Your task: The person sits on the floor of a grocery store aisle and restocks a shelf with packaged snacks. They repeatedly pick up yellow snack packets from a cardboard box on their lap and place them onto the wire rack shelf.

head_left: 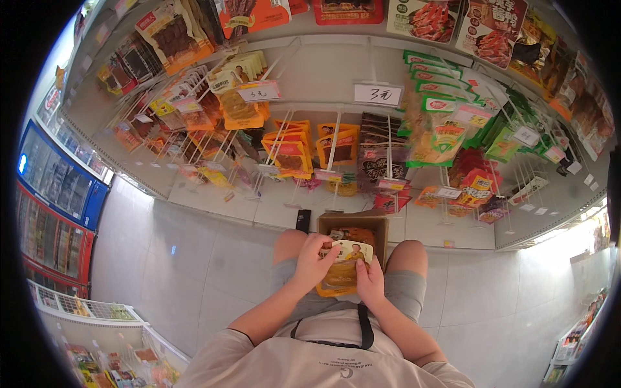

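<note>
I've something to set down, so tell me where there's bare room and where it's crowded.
Bare floor lies between the left knee and the blue fridge, and between the right knee and the goods at far right. Crowded: between the knees, with cardboard box, left hand and right hand on a packet; also among the hanging packets.

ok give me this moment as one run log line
left hand: holding yellow-white packet | right hand: holding same packet | cardboard box: open, between knees
</note>
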{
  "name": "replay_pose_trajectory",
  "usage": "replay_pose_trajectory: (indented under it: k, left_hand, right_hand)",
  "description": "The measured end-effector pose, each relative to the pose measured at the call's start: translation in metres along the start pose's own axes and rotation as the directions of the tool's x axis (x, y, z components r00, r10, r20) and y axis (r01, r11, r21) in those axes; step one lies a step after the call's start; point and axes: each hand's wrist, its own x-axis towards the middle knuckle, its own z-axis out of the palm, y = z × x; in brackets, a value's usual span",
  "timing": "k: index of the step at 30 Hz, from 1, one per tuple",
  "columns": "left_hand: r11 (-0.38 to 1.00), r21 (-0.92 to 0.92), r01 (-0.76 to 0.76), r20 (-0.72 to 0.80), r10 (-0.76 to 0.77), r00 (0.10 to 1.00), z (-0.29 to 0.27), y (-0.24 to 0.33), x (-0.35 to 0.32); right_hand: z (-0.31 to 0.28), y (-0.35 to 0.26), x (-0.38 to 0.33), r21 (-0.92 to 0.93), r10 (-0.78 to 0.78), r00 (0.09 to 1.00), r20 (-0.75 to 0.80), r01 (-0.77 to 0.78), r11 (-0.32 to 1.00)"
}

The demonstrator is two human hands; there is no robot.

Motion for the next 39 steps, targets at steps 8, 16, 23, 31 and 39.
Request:
replay_pose_trajectory:
  k: [8, 16, 23, 31, 39]
  left_hand:
    - [0.976, 0.091, -0.2, -0.094, 0.208, 0.974, 0.004, 0.026, -0.016]
    - [0.876, 0.305, -0.374, -0.196, 0.442, 0.875, -0.054, 0.022, 0.002]
    - [0.95, 0.209, -0.232, -0.557, 0.311, 0.77, -0.193, 0.021, 0.079]
    - [0.99, 0.141, 0.013, -0.568, 0.07, 0.82, -0.299, 0.02, 0.168]
    - [0.983, -0.177, 0.053, -0.455, -0.13, 0.881, -0.319, 0.033, 0.241]
  right_hand:
    - [0.003, 0.001, -0.004, 0.041, -0.071, 0.994, -0.083, 0.074, 0.996]
    - [-0.037, -0.016, 0.016, -0.336, -0.591, 0.781, 0.204, 0.623, 0.707]
    - [-0.118, 0.045, 0.033, -0.631, -0.374, 0.925, -0.071, 0.249, 0.735]
    - [-0.135, 0.062, 0.05, -0.643, -0.206, 0.95, -0.235, 0.007, 0.766]
    - [-0.132, 0.071, 0.049, -0.68, -0.175, 0.957, -0.23, -0.029, 0.733]
